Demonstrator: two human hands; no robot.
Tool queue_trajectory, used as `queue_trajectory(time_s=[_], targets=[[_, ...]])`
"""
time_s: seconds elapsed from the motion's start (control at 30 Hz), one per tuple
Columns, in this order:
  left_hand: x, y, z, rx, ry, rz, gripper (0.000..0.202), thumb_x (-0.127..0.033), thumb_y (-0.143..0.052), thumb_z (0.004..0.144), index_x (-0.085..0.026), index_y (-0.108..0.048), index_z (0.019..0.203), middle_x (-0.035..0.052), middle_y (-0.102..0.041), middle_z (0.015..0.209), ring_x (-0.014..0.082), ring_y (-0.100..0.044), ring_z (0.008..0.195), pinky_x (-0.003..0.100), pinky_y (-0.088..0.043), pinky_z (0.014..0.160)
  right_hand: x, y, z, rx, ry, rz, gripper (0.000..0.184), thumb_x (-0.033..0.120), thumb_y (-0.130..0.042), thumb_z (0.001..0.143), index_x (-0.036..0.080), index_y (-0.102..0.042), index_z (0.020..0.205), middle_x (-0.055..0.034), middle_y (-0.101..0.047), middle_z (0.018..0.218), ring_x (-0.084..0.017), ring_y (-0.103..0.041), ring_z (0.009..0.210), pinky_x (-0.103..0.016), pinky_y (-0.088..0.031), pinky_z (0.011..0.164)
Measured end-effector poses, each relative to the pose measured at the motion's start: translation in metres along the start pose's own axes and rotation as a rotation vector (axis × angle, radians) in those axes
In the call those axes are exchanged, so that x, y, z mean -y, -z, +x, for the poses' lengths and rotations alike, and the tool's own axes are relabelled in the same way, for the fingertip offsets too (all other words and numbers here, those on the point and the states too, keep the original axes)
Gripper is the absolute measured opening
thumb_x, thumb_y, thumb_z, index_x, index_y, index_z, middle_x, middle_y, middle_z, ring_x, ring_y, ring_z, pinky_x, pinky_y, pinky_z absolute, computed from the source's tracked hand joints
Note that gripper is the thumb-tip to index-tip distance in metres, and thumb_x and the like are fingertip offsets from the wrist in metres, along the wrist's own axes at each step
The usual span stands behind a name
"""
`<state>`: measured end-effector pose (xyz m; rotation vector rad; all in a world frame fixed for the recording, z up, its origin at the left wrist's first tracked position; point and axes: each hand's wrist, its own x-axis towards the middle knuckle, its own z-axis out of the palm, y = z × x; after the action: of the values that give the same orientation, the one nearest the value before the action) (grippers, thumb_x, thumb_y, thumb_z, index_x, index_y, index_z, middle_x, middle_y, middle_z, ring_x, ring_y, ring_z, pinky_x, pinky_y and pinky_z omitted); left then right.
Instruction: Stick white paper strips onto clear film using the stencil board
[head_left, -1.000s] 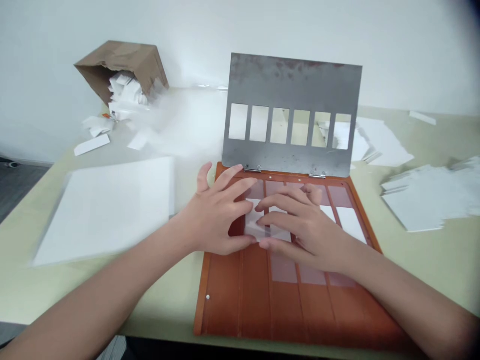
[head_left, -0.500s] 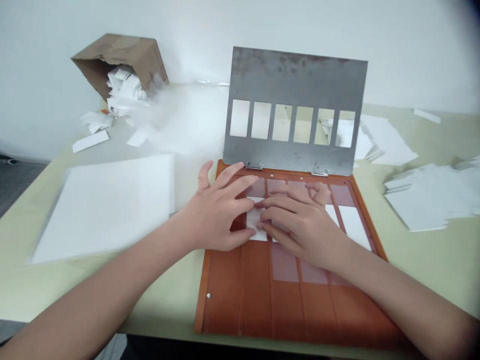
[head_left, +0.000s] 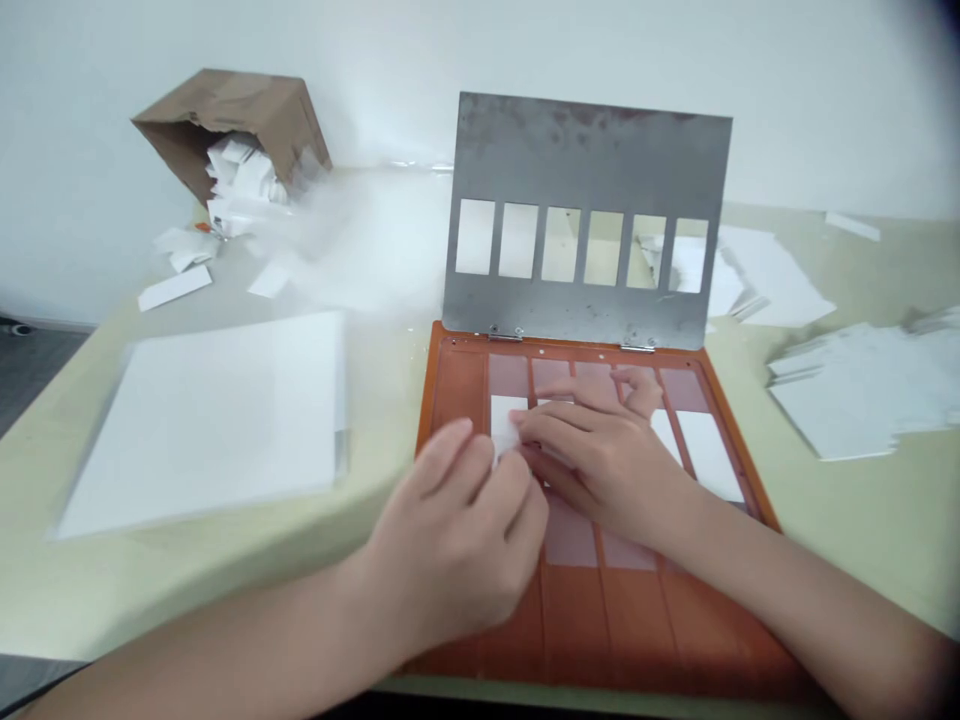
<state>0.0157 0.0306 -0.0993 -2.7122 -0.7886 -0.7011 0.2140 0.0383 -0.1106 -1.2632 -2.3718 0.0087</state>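
An orange slotted board lies in front of me, with its grey metal stencil plate hinged upright at the far edge. My left hand is low over the board's near left part. Its fingers are curled, and the tips pinch the near edge of a white card in a left slot. My right hand lies flat with fingers stretched over the middle slots, its fingertips touching the same card. Another white card sits in a right slot.
A stack of white sheets lies left of the board. A tipped cardboard box spills white cards at the far left. Heaps of white cards and loose sheets lie to the right. The table's near edge runs just below the board.
My left hand has drawn back toward me from the board's upper left, and its spread fingers have curled at the card's near edge. The right hand has barely moved.
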Motion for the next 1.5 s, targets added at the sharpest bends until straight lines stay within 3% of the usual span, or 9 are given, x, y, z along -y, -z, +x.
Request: queue_trajectory(time_s=[0.07,0.23,0.57,1.13,1.3,1.5], targets=[[-0.013,-0.003,-0.006,0.030,-0.045,-0.007,0.017,-0.021,-0.059,0.083,-0.011,-0.071,0.089,0.0074,-0.072,0.088,0.0229,-0.066,0.082,0.040,-0.045,0.098,0.000,0.000,0.000,0.010,-0.006,0.011,0.017,0.018,-0.051,0.097,0.019,-0.065,0.087,-0.0013,-0.074,0.084,-0.024,-0.064,0.100,-0.045,-0.029,0.095],[-0.029,-0.007,-0.013,0.070,0.021,-0.007,0.043,-0.034,-0.048,0.094,-0.001,-0.069,0.111,0.0160,-0.074,0.107,0.0281,-0.069,0.099,0.039,-0.049,0.098,-0.002,-0.002,0.000,0.044,-0.014,0.032,0.018,0.021,-0.050,0.097,0.020,-0.067,0.089,-0.0046,-0.074,0.089,-0.024,-0.063,0.102,-0.040,-0.039,0.092],[-0.036,-0.005,-0.019,0.136,0.088,-0.011,0.059,-0.048,-0.041,0.098,0.000,-0.070,0.114,0.0195,-0.070,0.120,0.0305,-0.068,0.109,0.039,-0.050,0.099,-0.002,-0.001,0.000,0.033,-0.057,0.056,0.017,0.020,-0.049,0.098,0.020,-0.066,0.094,-0.0031,-0.075,0.090,-0.024,-0.065,0.104,-0.043,-0.038,0.093],[-0.034,-0.003,-0.017,0.121,0.074,0.002,0.057,-0.052,-0.047,0.095,-0.003,-0.073,0.111,0.0165,-0.072,0.116,0.0306,-0.064,0.108,0.042,-0.043,0.101,-0.003,-0.002,0.000,0.013,-0.048,0.041,0.015,0.019,-0.052,0.097,0.021,-0.066,0.094,-0.0011,-0.076,0.088,-0.024,-0.067,0.101,-0.046,-0.032,0.095],[-0.035,-0.004,-0.017,0.104,0.081,0.000,0.057,-0.051,-0.045,0.096,-0.004,-0.073,0.111,0.0165,-0.072,0.116,0.0305,-0.064,0.109,0.042,-0.043,0.101,-0.002,-0.001,0.000,0.025,-0.045,0.052,0.015,0.019,-0.050,0.097,0.021,-0.065,0.095,-0.0014,-0.076,0.089,-0.022,-0.066,0.096,-0.042,-0.035,0.091],[-0.035,-0.006,-0.017,0.082,0.112,-0.013,0.058,-0.049,-0.038,0.099,-0.004,-0.073,0.109,0.0163,-0.073,0.113,0.0297,-0.065,0.107,0.041,-0.043,0.099,-0.001,-0.004,0.001,-0.006,-0.125,0.005,0.009,0.022,-0.053,0.095,0.024,-0.061,0.098,0.0006,-0.077,0.090,-0.022,-0.067,0.093,-0.046,-0.026,0.095]])
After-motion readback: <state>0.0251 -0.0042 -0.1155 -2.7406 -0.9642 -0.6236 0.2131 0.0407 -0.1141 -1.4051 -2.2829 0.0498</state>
